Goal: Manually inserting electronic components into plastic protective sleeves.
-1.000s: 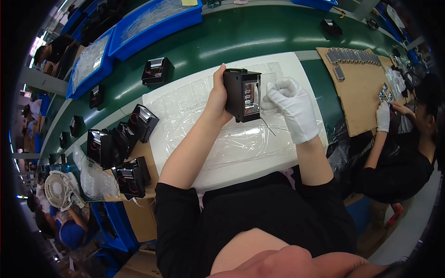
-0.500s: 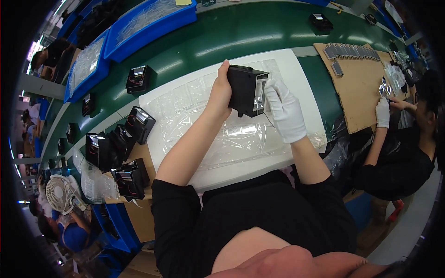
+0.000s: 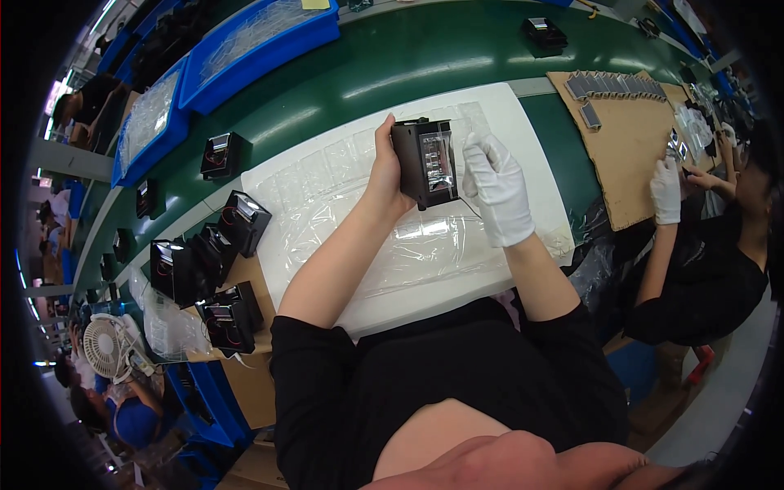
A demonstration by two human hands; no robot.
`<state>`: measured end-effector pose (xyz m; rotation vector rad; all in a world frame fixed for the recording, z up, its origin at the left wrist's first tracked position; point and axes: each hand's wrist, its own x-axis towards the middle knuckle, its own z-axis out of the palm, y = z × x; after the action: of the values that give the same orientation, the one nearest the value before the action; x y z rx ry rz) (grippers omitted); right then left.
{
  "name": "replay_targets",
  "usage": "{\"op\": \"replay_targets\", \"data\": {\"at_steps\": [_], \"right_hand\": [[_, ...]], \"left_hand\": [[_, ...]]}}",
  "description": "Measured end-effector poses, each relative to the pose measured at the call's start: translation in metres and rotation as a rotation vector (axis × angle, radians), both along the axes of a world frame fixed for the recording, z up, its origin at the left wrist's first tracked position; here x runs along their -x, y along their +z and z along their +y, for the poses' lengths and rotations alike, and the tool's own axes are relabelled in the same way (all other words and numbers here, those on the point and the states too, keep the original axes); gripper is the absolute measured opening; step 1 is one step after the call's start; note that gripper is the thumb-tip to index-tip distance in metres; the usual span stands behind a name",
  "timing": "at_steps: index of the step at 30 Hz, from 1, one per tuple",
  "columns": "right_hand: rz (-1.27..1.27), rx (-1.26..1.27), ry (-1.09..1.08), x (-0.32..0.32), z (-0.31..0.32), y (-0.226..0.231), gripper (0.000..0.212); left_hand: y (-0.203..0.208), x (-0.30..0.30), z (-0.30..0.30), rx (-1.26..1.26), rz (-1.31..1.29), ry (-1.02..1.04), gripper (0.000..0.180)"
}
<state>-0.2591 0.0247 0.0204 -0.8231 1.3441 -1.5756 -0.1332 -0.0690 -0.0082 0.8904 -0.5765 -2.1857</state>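
My bare left hand (image 3: 387,173) grips a black box-shaped housing (image 3: 412,163) from its left side, above the padded white work mat. A rectangular window (image 3: 439,161) on the housing's right side shows shiny, reflective parts within. Just right of that window is my right hand (image 3: 498,192) in a white glove, a small gap away from the housing. Its fingers are curled and pressed together at the tips; whatever they may hold is hidden. By the housing's lower corner, a thin dark wire (image 3: 471,207) runs toward the glove.
Clear plastic film (image 3: 359,237) covers the white mat (image 3: 535,180). Several similar black housings (image 3: 245,214) stand on the left. Blue trays (image 3: 196,94) of clear pieces lie at far left. On the right, a co-worker's gloved hand (image 3: 665,192) is over cardboard (image 3: 612,155) bearing grey parts.
The housing has turned, so its window faces me more. My right hand has drawn back slightly from the window. The co-worker's gloved hand has shifted a little.
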Motion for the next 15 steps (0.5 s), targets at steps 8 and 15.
{"op": "replay_targets", "data": {"at_steps": [8,15], "right_hand": [[0.080,0.019,-0.004,-0.0076,0.0042,0.0021,0.016],[0.251,-0.017,0.072,0.0018,0.0080,-0.0007,0.014]], "left_hand": [[0.0002,-0.0060,0.0051,0.009,0.131,0.016,0.061],[-0.0044,-0.0095,0.0050,0.042,-0.020,0.016,0.071]]}}
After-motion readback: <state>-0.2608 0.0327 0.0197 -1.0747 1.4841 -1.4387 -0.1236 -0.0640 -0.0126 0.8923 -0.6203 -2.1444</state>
